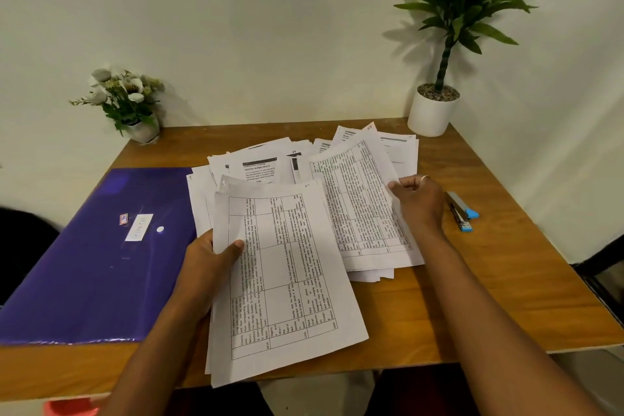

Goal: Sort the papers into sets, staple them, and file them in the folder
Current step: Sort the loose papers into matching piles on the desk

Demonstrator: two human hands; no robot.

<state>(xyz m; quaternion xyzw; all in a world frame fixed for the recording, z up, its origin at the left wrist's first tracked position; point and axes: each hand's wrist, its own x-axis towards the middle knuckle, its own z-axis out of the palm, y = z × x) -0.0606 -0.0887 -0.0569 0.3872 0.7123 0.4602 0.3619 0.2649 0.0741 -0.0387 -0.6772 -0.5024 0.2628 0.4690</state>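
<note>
My left hand [211, 262] grips a small set of printed table sheets [283, 280] by its left edge, thumb on top; the set juts over the table's front edge. My right hand [417, 201] pinches the right edge of another table sheet [358, 209] that lies on a loose spread of papers [266, 162] at the middle of the wooden table [472, 297]. A purple folder [91, 257] lies shut on the left of the table. A grey and blue stapler [462, 211] lies just right of my right hand.
A white pot with a tall green plant [434, 111] stands at the back right corner. A small vase of white flowers [126, 101] stands at the back left. The wall runs close behind the table. Something red [71, 407] shows below the front left edge.
</note>
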